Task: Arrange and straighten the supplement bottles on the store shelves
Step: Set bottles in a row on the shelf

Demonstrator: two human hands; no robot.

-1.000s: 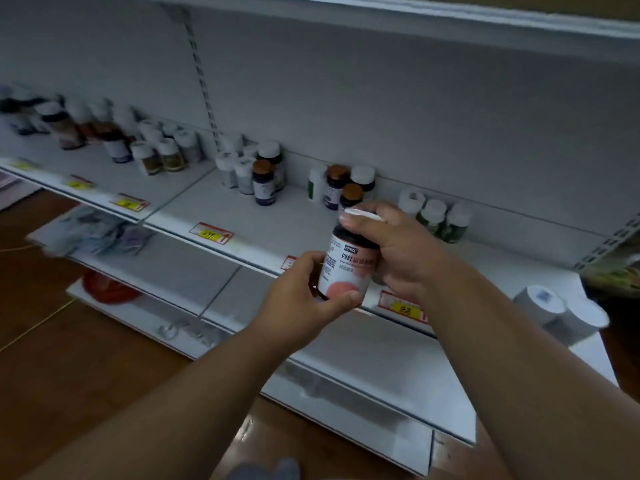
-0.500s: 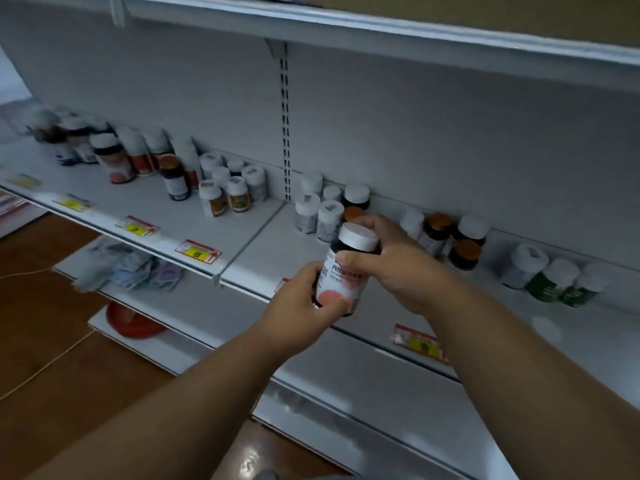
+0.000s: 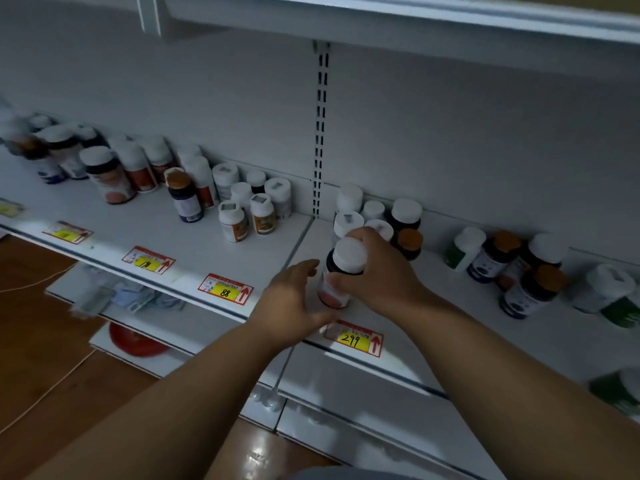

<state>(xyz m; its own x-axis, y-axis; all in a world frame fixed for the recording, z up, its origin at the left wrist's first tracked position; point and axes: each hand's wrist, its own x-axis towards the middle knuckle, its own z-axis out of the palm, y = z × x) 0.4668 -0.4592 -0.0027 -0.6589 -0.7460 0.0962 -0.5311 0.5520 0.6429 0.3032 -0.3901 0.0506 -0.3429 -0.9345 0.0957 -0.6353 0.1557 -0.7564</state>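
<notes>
- supplement bottle (image 3: 341,271): dark body, white cap, pale label with a pinkish-red patch low down; upright or slightly tilted, at the near part of the white shelf (image 3: 194,237), just right of the seam between two shelf panels; whether its base rests on the shelf cannot be told.
- right hand (image 3: 377,271): fingers curled round the bottle's cap and shoulder from the right and far side, gripping it.
- left hand (image 3: 294,299): just left of the bottle, fingers extended and relaxed toward its lower body; it does not grip, and whether the thumb touches the bottle cannot be told.
- price tag (image 3: 355,339): red and yellow, marked 299, on the shelf's front edge directly near the held bottle.
- second price tag (image 3: 225,289): marked 88, on the same edge to the left.
- white-capped bottles (image 3: 348,216): a small cluster just beyond the right hand, against the back wall, with an orange-capped bottle (image 3: 410,242) at its right.
- left group of bottles (image 3: 242,213): white-capped, standing far-left of the seam, with larger bottles trailing off left, blurred.
- right group of bottles (image 3: 533,285): dark bodies with orange and white caps, some leaning, far right on the shelf.
- slotted upright (image 3: 321,126): runs up the back wall above the seam.
- lower shelf (image 3: 114,299): holds blurred packets; a red object (image 3: 136,339) lies below it.
</notes>
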